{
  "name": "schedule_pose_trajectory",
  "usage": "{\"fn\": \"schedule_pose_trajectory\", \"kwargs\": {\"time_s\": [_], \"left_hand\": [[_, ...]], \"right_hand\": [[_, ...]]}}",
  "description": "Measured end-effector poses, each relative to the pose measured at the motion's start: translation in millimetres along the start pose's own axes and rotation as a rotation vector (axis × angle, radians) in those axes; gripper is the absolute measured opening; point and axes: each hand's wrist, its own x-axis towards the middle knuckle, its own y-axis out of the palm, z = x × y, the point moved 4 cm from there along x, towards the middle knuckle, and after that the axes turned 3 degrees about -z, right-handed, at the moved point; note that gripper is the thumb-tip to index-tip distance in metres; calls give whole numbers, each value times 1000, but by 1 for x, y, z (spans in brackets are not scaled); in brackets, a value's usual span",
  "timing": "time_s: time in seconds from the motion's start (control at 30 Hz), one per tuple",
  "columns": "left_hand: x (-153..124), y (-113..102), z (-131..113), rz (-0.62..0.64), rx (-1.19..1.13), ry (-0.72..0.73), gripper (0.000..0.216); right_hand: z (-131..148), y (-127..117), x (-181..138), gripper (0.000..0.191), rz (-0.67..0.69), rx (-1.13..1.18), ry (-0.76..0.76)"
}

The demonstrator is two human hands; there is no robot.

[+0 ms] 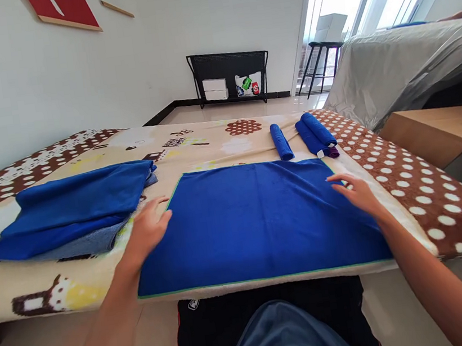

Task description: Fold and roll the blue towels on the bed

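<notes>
A blue towel [254, 221] lies spread flat on the patterned blanket [210, 141] in front of me. My left hand [147, 229] rests at the towel's left edge with its fingers stretched out. My right hand [355, 193] lies flat on the towel's right edge, fingers extended. Neither hand grips anything. A pile of loosely folded blue and grey towels [78, 207] sits to the left. Three rolled blue towels [303, 136] lie at the far right of the blanket.
A wooden box [434, 132] stands to the right, with a plastic-covered bulk [404, 65] behind it. A black rack [229, 77] with white boxes stands against the far wall, a stool [321, 62] by the window.
</notes>
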Motion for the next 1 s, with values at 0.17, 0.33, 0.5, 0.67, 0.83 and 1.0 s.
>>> {"fn": "schedule_pose_trajectory", "kwargs": {"time_s": [0.17, 0.33, 0.5, 0.67, 0.83, 1.0], "left_hand": [[77, 86, 2, 376, 194, -21, 54], [116, 112, 18, 359, 275, -40, 51], [146, 112, 43, 267, 341, -47, 47], [162, 118, 59, 199, 378, -74, 46], [173, 127, 69, 169, 374, -117, 42], [185, 128, 85, 186, 325, -165, 33]], "right_hand": [[30, 83, 95, 20, 163, -207, -33], [32, 124, 147, 50, 106, -451, 55], [27, 144, 172, 57, 181, -599, -20], [17, 154, 190, 57, 199, -681, -75], [10, 162, 210, 58, 188, -700, -88], [3, 161, 218, 58, 174, -644, -108]]}}
